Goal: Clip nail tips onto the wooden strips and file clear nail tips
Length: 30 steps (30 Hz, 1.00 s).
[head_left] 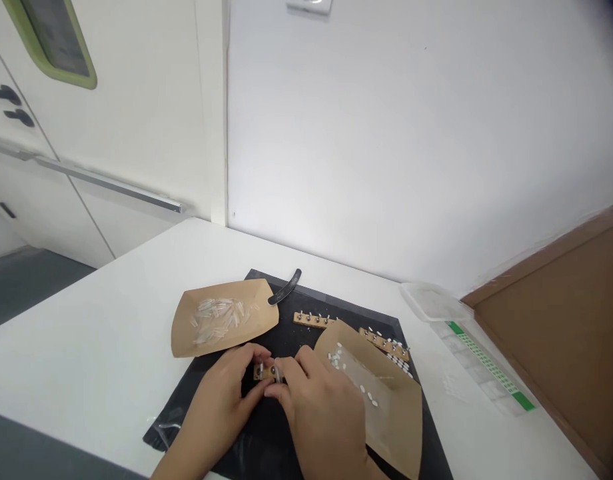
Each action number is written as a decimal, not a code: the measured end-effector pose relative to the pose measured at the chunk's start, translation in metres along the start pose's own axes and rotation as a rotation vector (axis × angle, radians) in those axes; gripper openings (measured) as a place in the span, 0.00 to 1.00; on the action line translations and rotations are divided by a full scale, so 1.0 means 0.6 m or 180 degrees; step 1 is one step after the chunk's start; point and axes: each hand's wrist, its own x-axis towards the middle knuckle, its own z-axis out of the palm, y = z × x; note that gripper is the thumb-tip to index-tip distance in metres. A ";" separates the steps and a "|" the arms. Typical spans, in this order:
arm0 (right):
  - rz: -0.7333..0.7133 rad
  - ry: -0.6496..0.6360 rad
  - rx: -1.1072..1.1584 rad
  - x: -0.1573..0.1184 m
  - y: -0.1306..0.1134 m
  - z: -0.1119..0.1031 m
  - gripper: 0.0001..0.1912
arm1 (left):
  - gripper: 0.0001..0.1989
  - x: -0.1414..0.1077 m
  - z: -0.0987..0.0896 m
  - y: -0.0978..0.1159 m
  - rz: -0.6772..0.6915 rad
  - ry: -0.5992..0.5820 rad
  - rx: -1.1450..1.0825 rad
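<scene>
A short tan strip with round metal pieces along it [258,373] lies low over the black mat [269,437], between my two hands. My left hand [224,393] grips the strip's left end with thumb and fingers. From the right, my right hand [324,407] pinches a small clear tube [278,375] upright at the strip. My right fingers cover the rest of the strip. Left of the hands, a brown paper tray [186,327] holds many clear tube pieces [219,320]. Beside my right hand, another brown paper tray [404,413] holds small white oval pieces [336,357].
Two similar studded strips lie behind, one in the middle [314,320] and one at the right [386,345] with white pieces near it. Curved black tweezers [285,288] rest on the left tray's edge. A clear plastic box [479,360] with a green label stands right, beside a brown board [561,333].
</scene>
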 end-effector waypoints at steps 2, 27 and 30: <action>0.0061 -0.0028 -0.0011 -0.002 0.000 0.006 0.20 | 0.11 0.000 -0.001 0.000 0.0002 0.0015 0.0013; 0.0577 -0.0809 0.0355 0.024 0.002 0.004 0.09 | 0.11 -0.001 -0.007 0.005 -0.0023 -0.0078 0.0003; 0.0521 -0.0764 0.0305 0.025 0.002 0.006 0.10 | 0.10 0.000 -0.007 0.007 -0.0015 -0.0094 0.0008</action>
